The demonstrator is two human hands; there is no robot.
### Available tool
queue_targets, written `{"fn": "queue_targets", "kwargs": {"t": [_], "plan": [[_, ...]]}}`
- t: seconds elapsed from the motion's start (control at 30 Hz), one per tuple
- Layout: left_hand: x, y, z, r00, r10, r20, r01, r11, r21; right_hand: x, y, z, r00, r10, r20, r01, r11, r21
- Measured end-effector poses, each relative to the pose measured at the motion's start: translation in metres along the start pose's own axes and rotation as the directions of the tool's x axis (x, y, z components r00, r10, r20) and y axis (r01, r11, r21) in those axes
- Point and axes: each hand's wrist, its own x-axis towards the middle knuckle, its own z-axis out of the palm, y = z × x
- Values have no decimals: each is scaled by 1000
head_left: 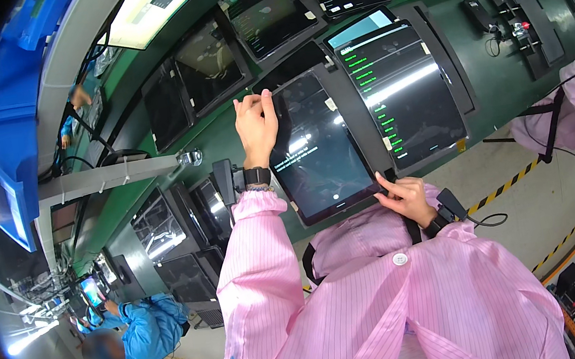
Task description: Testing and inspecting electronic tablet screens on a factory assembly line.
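Observation:
A black tablet (322, 161) lies tilted in front of me at the near edge of the bench. Its screen is lit dark blue-grey with a few lines of pale text. My left hand (257, 128) is at its upper left edge, fingers curled and thumb along the rim. The lower right corner is pinched by my right hand (405, 197), thumb on top and some fingers hidden. Just right of it, a second tablet (405, 100) shows a dark screen with a list of green text lines.
More tablets stand in a row at the back, including one with a dark screen (268, 17). A black fixture (530, 24) sits at the right. A grey curved post (104, 179) rises at left. A person in blue (151, 331) works far left; a pink sleeve (572, 114) shows at right.

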Motion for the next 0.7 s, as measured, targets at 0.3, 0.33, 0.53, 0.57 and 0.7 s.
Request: {"fn": "queue_targets", "kwargs": {"t": [0.3, 0.33, 0.53, 0.57, 0.7], "plan": [[-4, -2, -1, 998, -46, -35, 43, 995, -95, 2, 2, -5, 992, -126, 22, 128, 987, -102], [-6, -3, -6, 998, -59, 26, 62, 992, -107, 3, 0, -6, 991, -129, 25, 131, 986, -102], [-92, 0, -52, 951, -305, 57, 305, 886, -351, -1, -26, -33, 972, 213, 100, -217, 976, 28], [-112, 1, -58, 910, -374, 179, 415, 829, -375, -4, -25, -39, 972, 210, 103, -214, 977, 23], [-175, 14, -66, 836, -434, 336, 547, 705, -451, 3, -23, -59, 953, 294, 68, -298, 953, 54]]}}
